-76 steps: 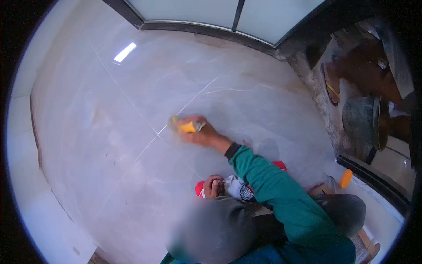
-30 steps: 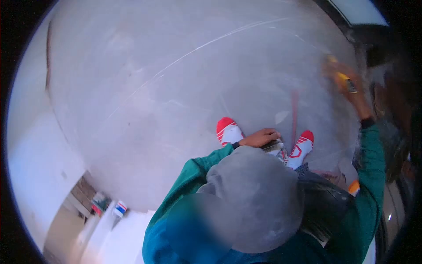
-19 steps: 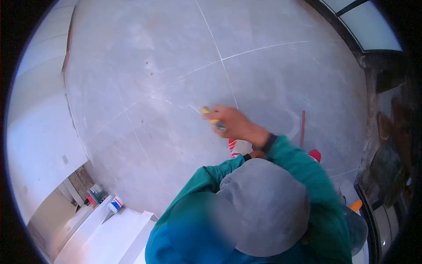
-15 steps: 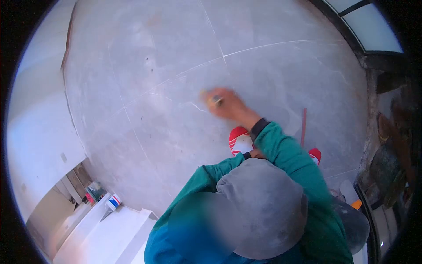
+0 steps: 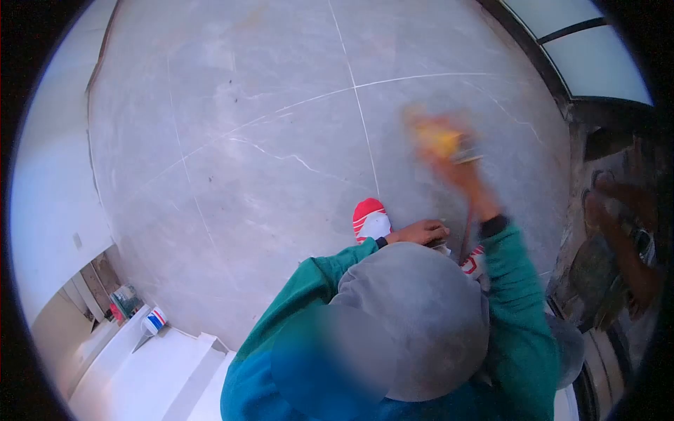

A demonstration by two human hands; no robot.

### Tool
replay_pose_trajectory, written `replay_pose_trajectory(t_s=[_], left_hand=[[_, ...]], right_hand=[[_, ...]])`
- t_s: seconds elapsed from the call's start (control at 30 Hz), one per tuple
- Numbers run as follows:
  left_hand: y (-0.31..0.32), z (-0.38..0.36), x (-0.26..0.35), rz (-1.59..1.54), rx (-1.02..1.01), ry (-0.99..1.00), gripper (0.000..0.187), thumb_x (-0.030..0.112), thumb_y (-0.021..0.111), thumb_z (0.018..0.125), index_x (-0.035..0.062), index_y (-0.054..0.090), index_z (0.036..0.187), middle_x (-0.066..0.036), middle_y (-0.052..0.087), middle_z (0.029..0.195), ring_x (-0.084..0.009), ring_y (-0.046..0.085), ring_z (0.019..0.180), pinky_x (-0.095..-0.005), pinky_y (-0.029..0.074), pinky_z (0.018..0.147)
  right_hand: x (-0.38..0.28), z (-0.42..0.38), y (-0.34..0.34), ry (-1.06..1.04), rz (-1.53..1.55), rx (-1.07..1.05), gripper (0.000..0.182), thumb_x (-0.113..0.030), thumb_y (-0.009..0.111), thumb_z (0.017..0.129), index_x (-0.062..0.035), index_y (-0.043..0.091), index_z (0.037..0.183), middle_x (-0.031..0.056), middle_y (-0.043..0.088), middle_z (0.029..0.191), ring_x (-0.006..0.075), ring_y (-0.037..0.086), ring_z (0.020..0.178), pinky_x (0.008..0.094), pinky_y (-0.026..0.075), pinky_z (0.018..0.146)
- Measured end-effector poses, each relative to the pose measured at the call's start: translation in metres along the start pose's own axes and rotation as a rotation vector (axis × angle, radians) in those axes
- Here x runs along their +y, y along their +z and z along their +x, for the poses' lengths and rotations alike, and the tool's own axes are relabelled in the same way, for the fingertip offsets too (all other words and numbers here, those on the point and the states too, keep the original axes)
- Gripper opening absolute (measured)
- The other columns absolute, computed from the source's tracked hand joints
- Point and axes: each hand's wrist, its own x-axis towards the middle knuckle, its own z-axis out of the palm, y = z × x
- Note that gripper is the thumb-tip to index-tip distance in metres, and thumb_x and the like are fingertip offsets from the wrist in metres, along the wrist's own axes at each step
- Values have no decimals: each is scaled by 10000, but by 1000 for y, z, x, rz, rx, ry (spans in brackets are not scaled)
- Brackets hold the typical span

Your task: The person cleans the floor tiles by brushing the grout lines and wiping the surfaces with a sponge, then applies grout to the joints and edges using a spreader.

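Note:
My right hand is out over the grey floor, right of the white joint lines, and blurred by motion. Its fingers are closed around a yellow-orange object, too smeared to name; a thin pale edge shows beside it. Close to my feet, my left hand is low with its fingers curled together. Just under those fingertips is a small pale object, and I cannot tell what it is. A thin reddish strip runs between the two hands. My capped head hides part of the area below.
Grey floor with white joint lines and veins stretches ahead. Red-and-white socks show at my feet. White panels line the left; a white, blue and red container stands lower left. A dark-framed glass panel and reflections border the right.
My right hand has swept to the right across the floor, showing more of the yellow-orange object. My left hand has come out from behind the cap. The view has shifted slightly.

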Motion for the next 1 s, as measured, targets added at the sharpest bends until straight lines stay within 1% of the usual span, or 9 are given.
replay_pose_trajectory(t_s=[0.07,0.1,0.23,0.33,0.37,0.5,0.67,0.87,1.0], left_hand=[[1,-1,-1,-124,124,-50,345,283,446,878,26,478,1106,-136,512,992,-263,503,934,-314,395,827],[2,-3,2,-168,177,-71,347,300,443,880,22,489,1083,-128,520,972,-252,508,919,-312,397,819],[0,-7,10,-221,283,-166,389,369,431,892,8,534,993,-99,555,894,-209,526,861,-304,406,788],[3,-9,6,-304,286,-168,418,394,433,889,-1,547,966,-85,556,862,-172,514,846,-287,404,768],[-5,-5,4,-342,269,-157,429,402,438,883,-5,550,962,-78,547,849,-146,498,845,-273,401,756],[-6,0,-10,-311,317,-104,439,418,433,883,-2,544,950,-46,545,867,-137,484,815,-268,393,759],[-31,-12,17,-379,329,-131,344,276,562,846,3,533,1055,-71,573,972,-133,506,905,-257,412,796],[-69,-60,61,-398,460,-45,337,215,657,765,6,562,1012,-39,583,959,-104,517,872,-250,425,783],[-84,-108,43,-386,527,-172,289,195,706,724,8,597,915,4,579,836,-87,518,765,-238,440,689]], right_hand=[[-67,-18,69,0,484,-60,327,-133,545,724,-96,545,1049,124,536,962,295,510,902,391,408,812],[-98,0,65,93,495,-460,294,-151,554,732,-94,557,1020,121,557,948,300,531,886,384,430,794],[15,-33,84,39,150,-247,297,-192,582,751,-62,546,1014,118,576,957,275,550,912,360,449,790],[93,-24,-78,446,0,48,324,-195,551,789,-45,526,1076,127,575,985,247,555,893,342,445,795],[88,-12,-123,1017,-389,30,323,-224,537,807,-40,536,1072,115,581,985,250,564,885,339,452,771],[94,-3,-174,481,-502,348,300,-262,517,837,-33,553,1027,93,583,926,218,569,834,342,464,715],[-24,68,-6,34,100,319,196,-137,593,733,-62,570,914,92,550,799,236,553,720,357,445,624],[-38,91,92,272,513,-309,318,-229,580,674,-60,568,943,138,586,903,320,553,848,408,435,771],[117,18,-74,523,243,173,335,-165,508,826,-57,520,1143,81,580,1049,174,547,944,297,425,829]])
